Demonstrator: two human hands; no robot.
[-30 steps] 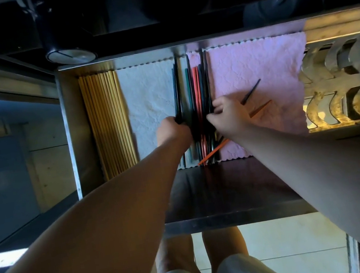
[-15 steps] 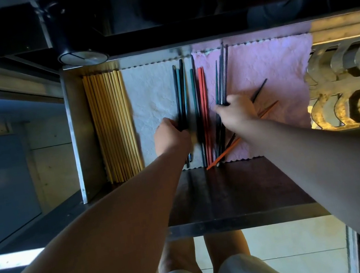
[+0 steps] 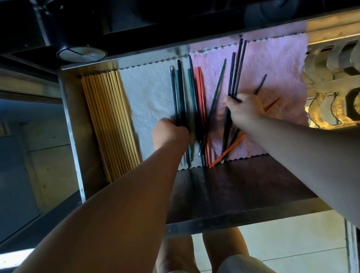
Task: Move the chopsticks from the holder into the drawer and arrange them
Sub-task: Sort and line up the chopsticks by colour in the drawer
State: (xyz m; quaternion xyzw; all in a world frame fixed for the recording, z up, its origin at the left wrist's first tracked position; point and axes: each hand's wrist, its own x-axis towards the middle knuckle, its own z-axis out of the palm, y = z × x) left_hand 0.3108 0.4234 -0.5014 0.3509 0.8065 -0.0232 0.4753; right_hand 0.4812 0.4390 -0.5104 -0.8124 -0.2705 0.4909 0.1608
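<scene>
Centre of frame, drawer [image 3: 71,130] — left hand [image 3: 169,134], fingers curled round upright chopsticks [image 3: 181,93]; right hand [image 3: 244,108] pinching slanted chopsticks [image 3: 237,67] over pink cloth [image 3: 281,67].

Single wide-angle view, worn on the head. Looks forward and steeply down, straight into the open drawer [image 3: 71,130]. Close in: arms [image 3: 116,218] reach from the lower corners to mid-frame. Drawer fills the middle band, with darkness above it. Knees [image 3: 227,269] and tiled floor [image 3: 286,237] along the bottom edge.
</scene>
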